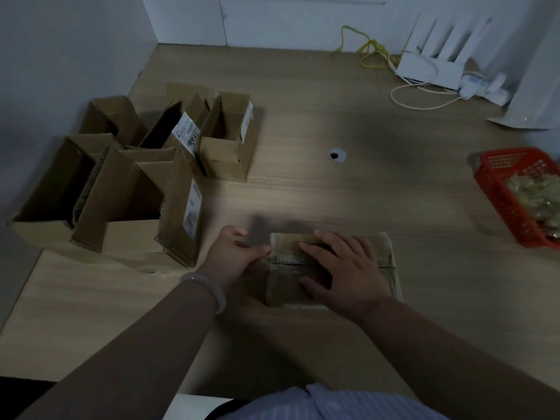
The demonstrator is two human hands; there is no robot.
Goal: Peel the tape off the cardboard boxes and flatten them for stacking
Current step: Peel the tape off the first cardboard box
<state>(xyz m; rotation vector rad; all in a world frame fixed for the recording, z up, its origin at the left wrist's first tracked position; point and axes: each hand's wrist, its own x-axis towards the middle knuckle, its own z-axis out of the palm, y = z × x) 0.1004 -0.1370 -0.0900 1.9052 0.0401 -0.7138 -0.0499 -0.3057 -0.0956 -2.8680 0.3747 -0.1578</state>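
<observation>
A small brown cardboard box (pixel 383 268) lies closed near the front of the desk (pixel 333 195), shiny tape (pixel 283 258) along its top seam. Well to its left several opened boxes (pixel 127 192) stand clustered, flaps up, some with white labels (pixel 192 213)

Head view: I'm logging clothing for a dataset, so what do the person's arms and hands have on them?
Both forearms are bare, no sleeves or gloves. The left hand has a pale, smooth, round bangle at its wrist; the right hand shows no jewellery. A light blue striped shirt shows at the bottom edge.
</observation>
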